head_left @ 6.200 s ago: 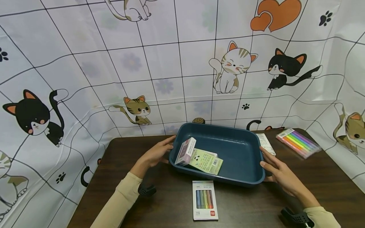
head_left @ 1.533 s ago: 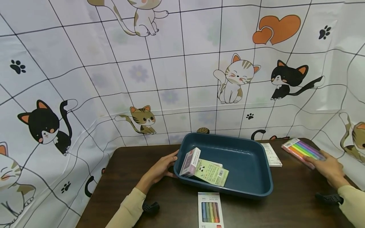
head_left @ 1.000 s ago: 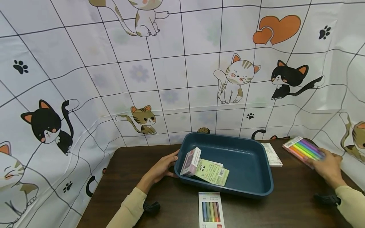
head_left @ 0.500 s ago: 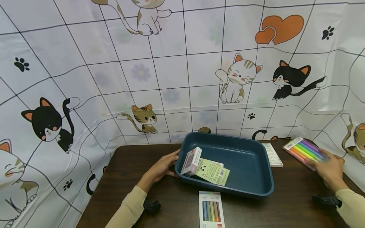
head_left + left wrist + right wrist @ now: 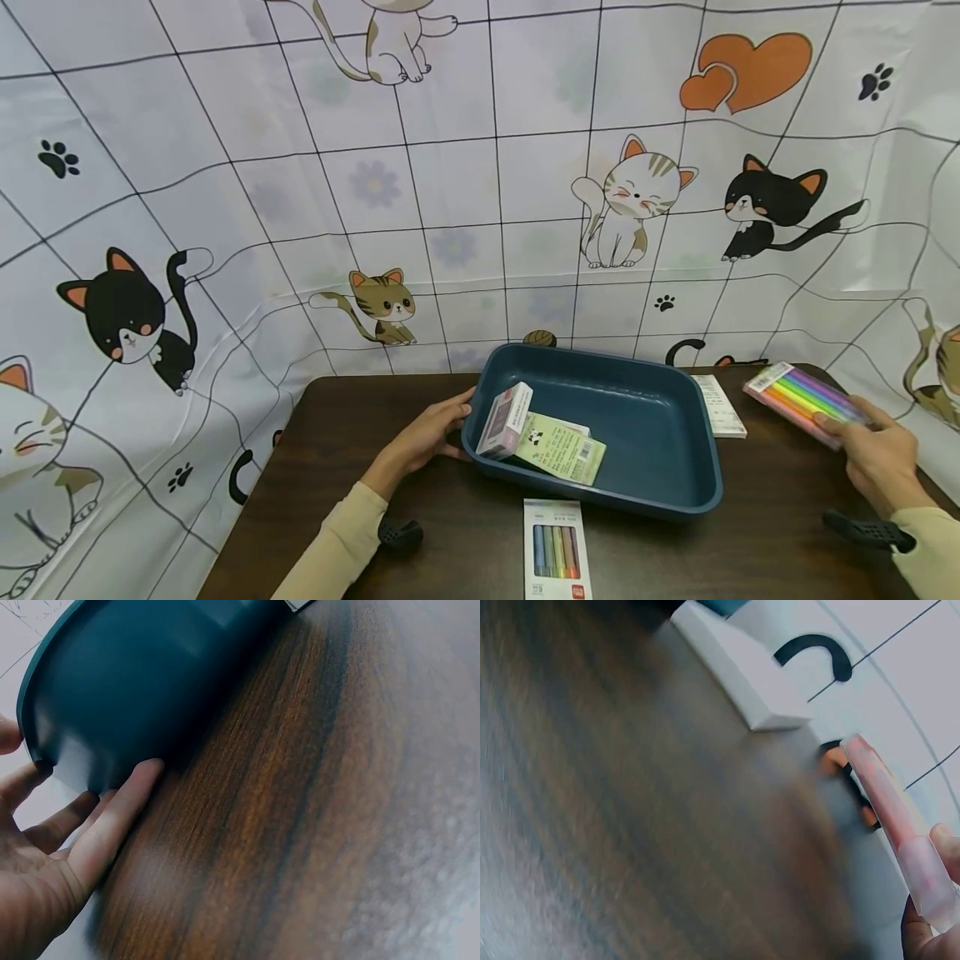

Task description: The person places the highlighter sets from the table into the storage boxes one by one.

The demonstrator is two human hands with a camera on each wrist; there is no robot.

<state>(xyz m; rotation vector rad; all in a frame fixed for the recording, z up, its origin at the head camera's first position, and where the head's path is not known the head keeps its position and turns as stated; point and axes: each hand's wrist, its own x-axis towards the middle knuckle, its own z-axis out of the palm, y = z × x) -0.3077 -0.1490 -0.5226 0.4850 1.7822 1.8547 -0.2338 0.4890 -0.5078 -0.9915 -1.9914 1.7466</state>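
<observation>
In the head view my left hand (image 5: pixel 423 437) rests against the left end of a deep blue plastic tray (image 5: pixel 648 458). Its extended fingers touch the outer wall of the tray (image 5: pixel 135 682) in the left wrist view. Far to the right, my right hand (image 5: pixel 885 458) pinches the near end of a clear, rainbow-striped flat pack (image 5: pixel 806 400), thumb on top. The pack (image 5: pixel 892 817) shows edge-on in the right wrist view, between thumb and fingers. Inside the tray's left end, a lilac-and-white box (image 5: pixel 504 421) leans beside a pale green packet (image 5: pixel 562 450).
A white box with coloured sticks in its window (image 5: pixel 557 546) lies in front of the tray. Another flat white box (image 5: pixel 722 407) lies between tray and pack. Behind the dark wooden table (image 5: pixel 360 417) hangs a cat-patterned sheet (image 5: pixel 450 183).
My right hand has left the tray's right end and moved right to grip the rainbow-striped pack. Its thumb has just shifted on the pack. My left hand stays at the tray.
</observation>
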